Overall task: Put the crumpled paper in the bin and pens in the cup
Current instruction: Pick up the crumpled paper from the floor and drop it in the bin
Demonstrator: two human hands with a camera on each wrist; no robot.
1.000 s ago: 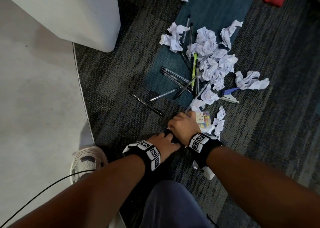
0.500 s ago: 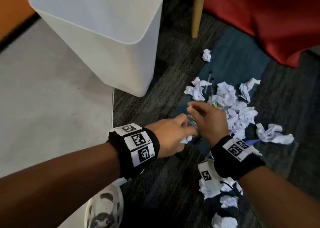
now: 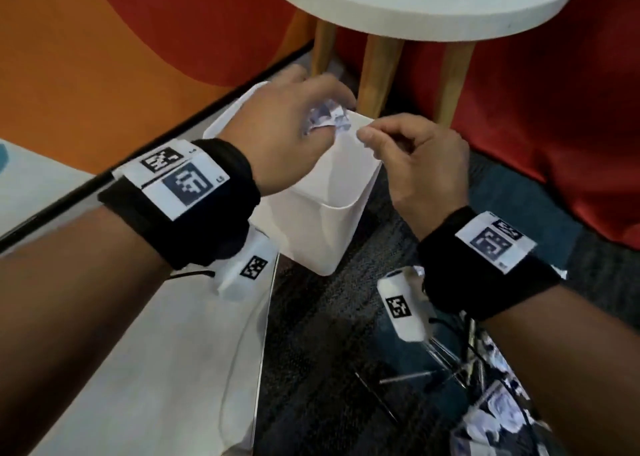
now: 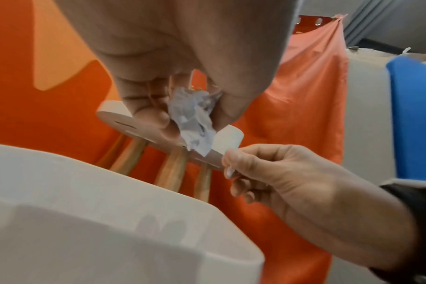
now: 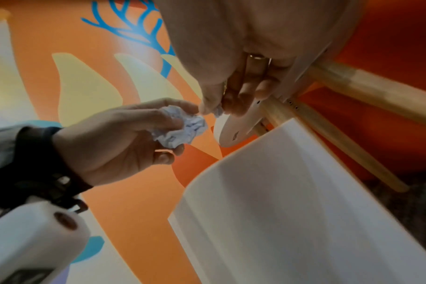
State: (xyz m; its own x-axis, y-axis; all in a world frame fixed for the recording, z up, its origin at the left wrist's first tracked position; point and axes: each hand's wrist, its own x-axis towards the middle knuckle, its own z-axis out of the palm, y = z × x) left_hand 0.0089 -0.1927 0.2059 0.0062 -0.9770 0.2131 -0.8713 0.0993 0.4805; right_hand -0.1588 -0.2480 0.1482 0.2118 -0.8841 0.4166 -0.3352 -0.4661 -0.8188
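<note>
The bin [image 3: 322,227] looks like smooth white plastic with a soft, half-matt sheen. The crumpled paper [image 4: 195,121] is thin, white and sharply creased, its folds dull. The stool [image 3: 426,8] has a smooth, matt white seat and legs [image 3: 379,74] of pale wood with a light satin finish. Red cloth [image 3: 554,109] behind hangs in soft folds, matt. The carpet [image 3: 329,351] is rough, dark and woven in flecked stripes. The wristbands [image 3: 221,192] are black matt fabric bearing flat printed paper tags.

Office lounge: carpet tiles [image 3: 329,334], orange mural wall [image 3: 104,57].
</note>
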